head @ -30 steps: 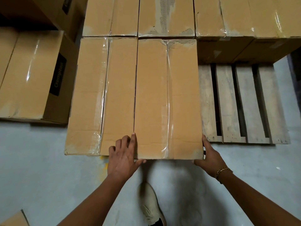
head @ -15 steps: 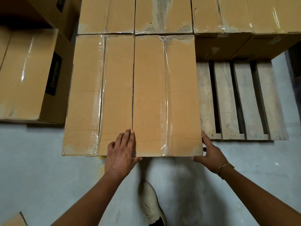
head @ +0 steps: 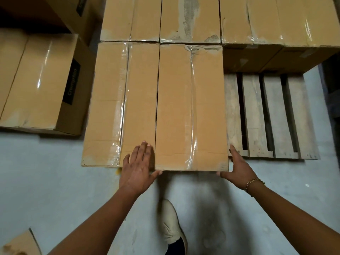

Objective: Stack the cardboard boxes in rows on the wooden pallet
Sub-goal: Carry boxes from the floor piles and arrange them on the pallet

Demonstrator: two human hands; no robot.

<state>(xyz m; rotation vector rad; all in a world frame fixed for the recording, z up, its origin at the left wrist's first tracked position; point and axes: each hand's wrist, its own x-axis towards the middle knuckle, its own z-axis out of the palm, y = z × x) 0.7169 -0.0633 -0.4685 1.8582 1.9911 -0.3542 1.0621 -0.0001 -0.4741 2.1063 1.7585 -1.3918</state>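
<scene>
**Box seated in the near row of the pallet**

The cardboard box (head: 191, 107) lay at centre, touching its neighbour box (head: 119, 103) at 9 o'clock and the rear row (head: 189, 19) at 12 o'clock. Bare slats of the wooden pallet (head: 272, 115) showed at 3 o'clock. The left hand (head: 138, 168) rested flat with straight fingers across the seam at the near edge. The right hand (head: 237, 170), wearing a bracelet (head: 254, 183), pressed straight fingers against the box's near right corner; neither hand gripped. A shoe (head: 171, 223) stood at 6 o'clock.

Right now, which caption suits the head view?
Left hand and right hand touch a box beside a second box on the pallet.
</scene>
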